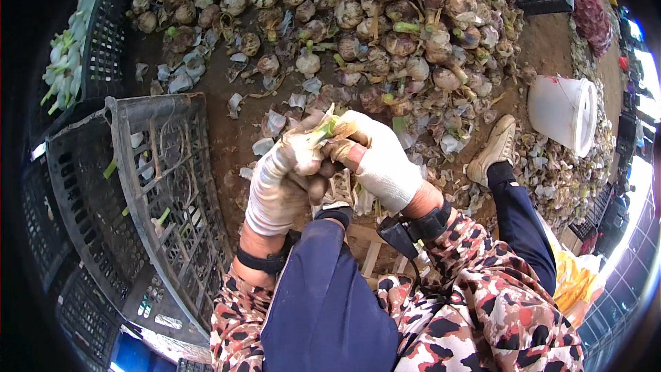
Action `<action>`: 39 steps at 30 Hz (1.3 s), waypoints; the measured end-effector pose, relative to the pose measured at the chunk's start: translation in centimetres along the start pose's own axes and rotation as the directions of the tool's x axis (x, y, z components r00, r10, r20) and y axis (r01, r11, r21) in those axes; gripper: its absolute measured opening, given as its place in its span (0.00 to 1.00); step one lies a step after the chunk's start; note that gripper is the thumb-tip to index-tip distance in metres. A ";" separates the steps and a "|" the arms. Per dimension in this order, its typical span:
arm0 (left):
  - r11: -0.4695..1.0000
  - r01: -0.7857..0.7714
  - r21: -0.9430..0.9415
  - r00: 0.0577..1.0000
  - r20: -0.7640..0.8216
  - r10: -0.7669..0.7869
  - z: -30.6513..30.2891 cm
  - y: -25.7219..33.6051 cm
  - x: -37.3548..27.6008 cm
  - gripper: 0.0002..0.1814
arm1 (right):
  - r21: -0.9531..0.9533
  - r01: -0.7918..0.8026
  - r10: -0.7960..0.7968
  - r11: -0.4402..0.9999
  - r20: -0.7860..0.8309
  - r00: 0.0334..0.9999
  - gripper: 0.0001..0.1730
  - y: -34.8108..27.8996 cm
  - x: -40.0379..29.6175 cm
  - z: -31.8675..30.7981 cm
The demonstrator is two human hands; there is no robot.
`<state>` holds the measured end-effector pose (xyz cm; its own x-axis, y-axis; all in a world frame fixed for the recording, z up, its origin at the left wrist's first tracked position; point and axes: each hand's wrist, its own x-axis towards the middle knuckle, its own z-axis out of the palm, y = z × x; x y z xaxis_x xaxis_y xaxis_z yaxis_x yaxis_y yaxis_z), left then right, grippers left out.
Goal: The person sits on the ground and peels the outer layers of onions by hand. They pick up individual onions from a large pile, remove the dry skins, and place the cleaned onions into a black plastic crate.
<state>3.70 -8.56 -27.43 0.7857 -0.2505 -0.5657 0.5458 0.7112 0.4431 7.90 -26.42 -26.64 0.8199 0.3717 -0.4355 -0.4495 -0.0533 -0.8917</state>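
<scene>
My left hand (281, 186), in a whitish knit glove with soiled fingers, holds a garlic bulb (307, 161) in front of my knees. The bulb's pale green stem (325, 132) points up and to the right. From the right, my right hand (384, 160), also gloved, pinches dry papery skin (345, 128) beside the stem. One fingertip of that hand shows bare through the glove. Beyond my hands spreads a large heap of unpeeled garlic (361, 15) with dirty skins and cut stems. Loose peeled skins (276, 121) lie on the soil around my shoes.
A black plastic crate (155, 165) at my left contains a few garlic bulbs. Behind it, another crate (106, 36) is heaped with pale peeled garlic (69, 54). To the right are a white bucket (560, 111), a red mesh sack (591, 15) and a yellow-and-white bag (576, 274).
</scene>
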 end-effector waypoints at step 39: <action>0.175 -0.139 0.975 0.945 0.078 0.319 0.5 1.1 -0.1 0.11 | -0.679 0.382 -0.482 0.627 0.048 0.875 0.34 1.8 -1.3 1.1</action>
<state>4.38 -8.04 -26.55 0.9388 -0.0610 -0.3389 0.2700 -0.4805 0.8344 5.66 -26.02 -27.50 0.9168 0.3955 0.0545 0.2727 -0.5207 -0.8090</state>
